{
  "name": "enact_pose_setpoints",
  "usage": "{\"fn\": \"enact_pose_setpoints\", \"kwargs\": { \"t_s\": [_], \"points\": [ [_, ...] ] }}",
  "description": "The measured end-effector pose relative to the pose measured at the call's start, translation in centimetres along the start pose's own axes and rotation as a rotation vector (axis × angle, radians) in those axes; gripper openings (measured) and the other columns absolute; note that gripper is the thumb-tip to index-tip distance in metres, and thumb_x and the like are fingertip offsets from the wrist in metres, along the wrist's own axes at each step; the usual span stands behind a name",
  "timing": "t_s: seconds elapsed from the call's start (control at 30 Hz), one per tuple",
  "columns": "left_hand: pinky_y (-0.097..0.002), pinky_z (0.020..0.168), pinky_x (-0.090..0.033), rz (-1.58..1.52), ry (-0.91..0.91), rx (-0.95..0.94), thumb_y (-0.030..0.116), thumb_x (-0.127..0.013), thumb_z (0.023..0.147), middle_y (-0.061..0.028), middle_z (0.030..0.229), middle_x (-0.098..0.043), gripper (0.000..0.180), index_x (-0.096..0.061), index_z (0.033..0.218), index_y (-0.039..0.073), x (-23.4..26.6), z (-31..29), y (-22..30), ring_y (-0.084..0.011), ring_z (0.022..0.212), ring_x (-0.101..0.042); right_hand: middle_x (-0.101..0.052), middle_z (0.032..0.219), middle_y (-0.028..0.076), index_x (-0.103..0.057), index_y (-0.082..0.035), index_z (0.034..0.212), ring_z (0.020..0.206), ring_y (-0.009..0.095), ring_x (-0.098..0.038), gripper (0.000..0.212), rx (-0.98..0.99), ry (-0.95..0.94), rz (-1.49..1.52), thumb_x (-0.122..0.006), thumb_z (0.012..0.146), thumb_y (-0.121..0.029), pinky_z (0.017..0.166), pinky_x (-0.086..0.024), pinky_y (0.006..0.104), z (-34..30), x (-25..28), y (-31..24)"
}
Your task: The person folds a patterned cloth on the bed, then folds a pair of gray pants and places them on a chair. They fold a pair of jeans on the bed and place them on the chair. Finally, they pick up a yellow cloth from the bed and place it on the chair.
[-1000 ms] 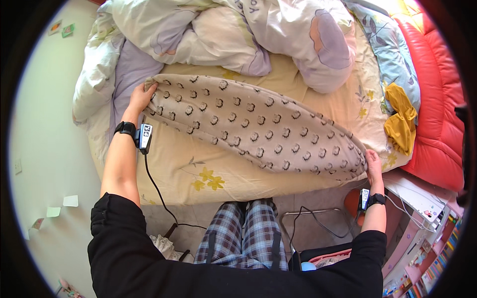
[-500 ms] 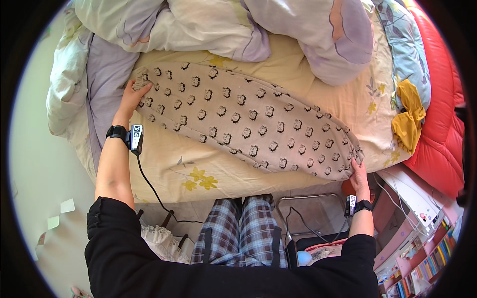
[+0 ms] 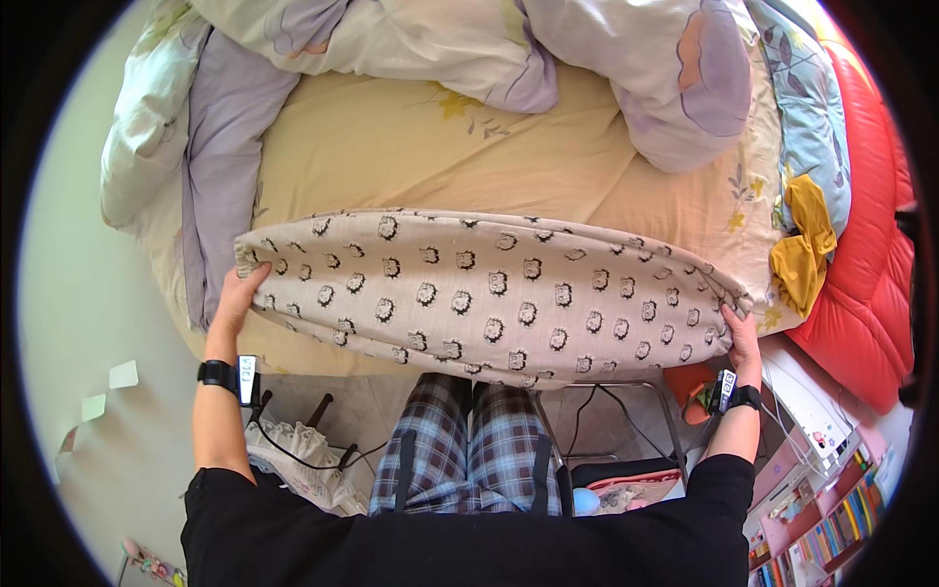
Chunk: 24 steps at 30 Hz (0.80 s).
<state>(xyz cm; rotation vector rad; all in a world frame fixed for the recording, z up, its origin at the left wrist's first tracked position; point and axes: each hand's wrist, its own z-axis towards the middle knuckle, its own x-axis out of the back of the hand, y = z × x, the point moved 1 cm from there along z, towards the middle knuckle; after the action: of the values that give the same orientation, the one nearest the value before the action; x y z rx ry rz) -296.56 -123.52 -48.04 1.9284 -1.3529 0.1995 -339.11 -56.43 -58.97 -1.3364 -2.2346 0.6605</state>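
Observation:
A long piece of beige cloth (image 3: 479, 293), printed with dark animal-like figures, is stretched sideways in front of me; its kind I cannot make out. Both its ends look gathered. My left hand (image 3: 233, 298) is closed on the left end, thumb on top. Round the right end my right hand (image 3: 743, 338) is closed, slightly nearer to me. Between the hands the cloth bows out and its lower edge hangs past the near edge of the bed (image 3: 372, 157). Parts of the fingers are hidden under the fabric.
A rumpled white and purple quilt (image 3: 430, 44) lies along the far side and left of the bed. Mustard-yellow cloth (image 3: 805, 245) rests at the right by a red padded piece (image 3: 856, 293). A metal-framed chair (image 3: 665, 411) and a pink bookshelf (image 3: 831, 519) stand nearby.
Both hands have drawn the beige cloth toward me and off the middle of the bed. It now lies more level from left to right, and the right hand has shifted rightward.

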Motion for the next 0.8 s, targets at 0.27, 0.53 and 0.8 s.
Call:
{"fn": "enact_pose_setpoints", "kwargs": {
  "t_s": [0.27,0.53,0.8],
  "points": [
    [-0.0320,0.077,-0.045,0.432,0.431,-0.513,0.018,-0.069,0.073,-0.0118,0.099,-0.055,0.042,-0.052,0.107,0.001,-8.0,1.2,-3.7,-0.0221,0.088,-0.055,-0.047,0.109,0.010,-0.039,-0.003,0.122,0.093,0.017,-0.050,0.058,0.479,0.544,-0.462,-0.069,0.075,-0.017,0.082,-0.042,0.0319,2.3,-5.7,2.4],
    [-0.0348,0.072,-0.047,0.404,0.088,-1.033,0.015,-0.071,0.069,-0.0099,0.092,-0.058,0.030,-0.059,0.096,0.007,-25.2,0.9,5.5,-0.0272,0.085,-0.056,-0.046,0.101,0.006,-0.042,-0.006,0.113,0.080,0.011,-0.049,0.041,0.590,0.297,-0.337,-0.060,0.076,-0.001,0.066,-0.043,0.0227,-3.9,-13.0,6.4],
    [-0.0352,0.068,-0.047,0.419,0.255,-0.850,0.018,-0.070,0.069,-0.0049,0.084,-0.061,0.018,-0.065,0.084,0.009,-28.2,4.7,5.3,-0.0242,0.081,-0.057,-0.046,0.104,0.009,-0.038,-0.007,0.118,0.070,0.009,-0.052,0.046,0.308,0.040,-0.215,-0.060,0.078,-0.001,0.062,-0.044,0.0199,-7.7,-14.8,10.9]
  ]
}}
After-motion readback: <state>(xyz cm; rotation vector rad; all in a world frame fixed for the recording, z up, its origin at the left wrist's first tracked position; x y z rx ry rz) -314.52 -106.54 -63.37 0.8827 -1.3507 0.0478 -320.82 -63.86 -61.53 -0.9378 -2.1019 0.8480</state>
